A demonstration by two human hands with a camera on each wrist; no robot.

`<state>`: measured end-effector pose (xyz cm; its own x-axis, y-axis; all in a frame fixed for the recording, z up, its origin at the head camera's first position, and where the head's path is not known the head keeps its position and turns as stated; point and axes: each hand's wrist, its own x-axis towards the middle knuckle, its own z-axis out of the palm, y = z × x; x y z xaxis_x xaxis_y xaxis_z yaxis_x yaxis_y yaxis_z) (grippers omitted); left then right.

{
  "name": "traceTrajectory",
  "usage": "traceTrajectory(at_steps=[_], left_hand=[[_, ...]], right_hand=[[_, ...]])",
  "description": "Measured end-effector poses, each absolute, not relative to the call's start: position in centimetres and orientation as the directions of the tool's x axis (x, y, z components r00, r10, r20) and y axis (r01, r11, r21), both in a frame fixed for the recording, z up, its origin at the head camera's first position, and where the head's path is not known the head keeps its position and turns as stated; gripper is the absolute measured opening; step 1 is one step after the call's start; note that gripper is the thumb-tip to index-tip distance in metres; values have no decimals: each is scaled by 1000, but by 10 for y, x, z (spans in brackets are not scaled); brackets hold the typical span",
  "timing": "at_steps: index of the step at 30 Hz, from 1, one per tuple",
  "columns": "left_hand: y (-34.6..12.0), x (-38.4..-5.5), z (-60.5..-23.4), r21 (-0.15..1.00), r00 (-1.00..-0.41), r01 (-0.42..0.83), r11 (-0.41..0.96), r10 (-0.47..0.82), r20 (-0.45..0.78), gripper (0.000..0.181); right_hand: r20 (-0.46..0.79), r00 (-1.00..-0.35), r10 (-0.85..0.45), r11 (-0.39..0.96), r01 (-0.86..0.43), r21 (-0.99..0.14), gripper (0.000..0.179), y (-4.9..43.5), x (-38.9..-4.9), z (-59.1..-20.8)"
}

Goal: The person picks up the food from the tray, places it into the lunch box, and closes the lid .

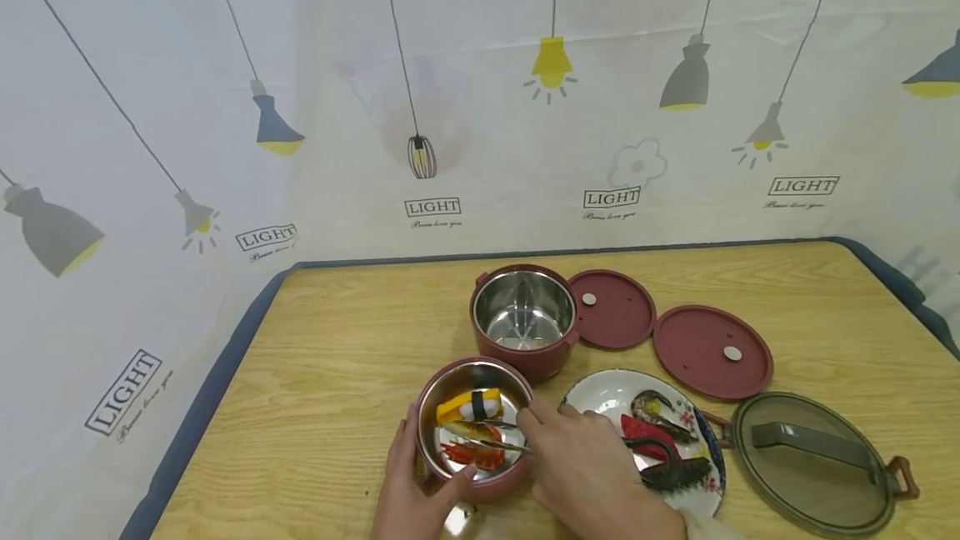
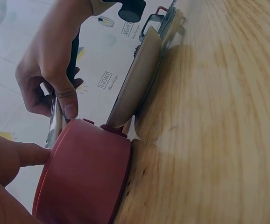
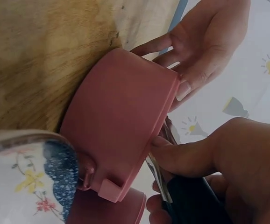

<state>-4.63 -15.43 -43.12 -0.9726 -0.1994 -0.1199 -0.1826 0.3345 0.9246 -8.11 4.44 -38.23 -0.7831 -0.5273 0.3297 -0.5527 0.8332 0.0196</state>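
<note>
My left hand holds the side of a maroon steel-lined bowl, thumb at the rim and fingers round the outer wall. My right hand grips metal tongs with dark handles, reaching over the bowl's right rim. Inside lie a toy sushi piece with yellow top and black band, and a red-orange shrimp. A yellowish-brown food piece shows between the tong tips; I cannot tell whether they pinch it. The right wrist view shows the right thumb along the tongs beside the rim.
A matching steel-lined pot stands just behind the bowl. Two maroon lids lie behind to the right. A patterned plate with a shell, a red piece and a dark piece sits under my right forearm. A glass-lidded pan is far right.
</note>
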Motion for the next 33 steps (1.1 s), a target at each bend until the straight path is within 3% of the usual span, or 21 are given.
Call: traceTrajectory(at_steps=[11,33], left_hand=[[-155,-45,-431,941,-981,-152,303,-163,-106,105],[-154,-42,-434,958,-986,-106,267,-153,-67,104]], right_hand=[[273,-806,-526,842,-539,31,23,41,-82,-382],[325,-815,-479,858,-514,-23,35,46,-72,-377]])
